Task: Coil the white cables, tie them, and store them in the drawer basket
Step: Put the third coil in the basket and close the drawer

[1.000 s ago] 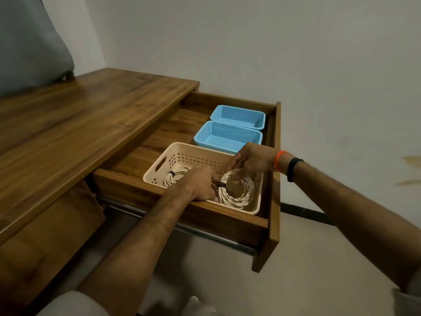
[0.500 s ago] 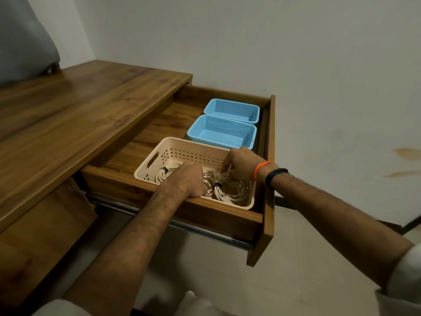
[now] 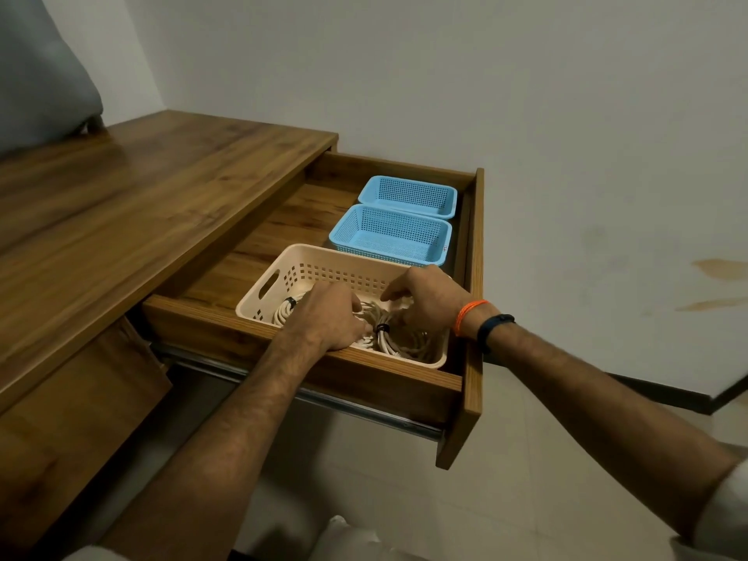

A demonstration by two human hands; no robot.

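Observation:
A beige slotted basket sits at the front of the open wooden drawer. Two white cable coils lie inside it, each bound with a black tie. The left coil shows beside my left wrist. The right coil rests flat on the basket floor. My left hand is curled over the strands between the two coils, fingertips hidden. Above the right coil hovers my right hand, fingers spread and index finger lifted, thumb close to the strands.
Two empty blue mesh baskets stand behind the beige one in the drawer. The wooden desk top stretches to the left, with a grey cushion at its far end. A pale wall is at the right.
The right coil has gone from held up between my hands to lying flat in the basket. My right hand's fingers have lifted off it. The view has shifted slightly.

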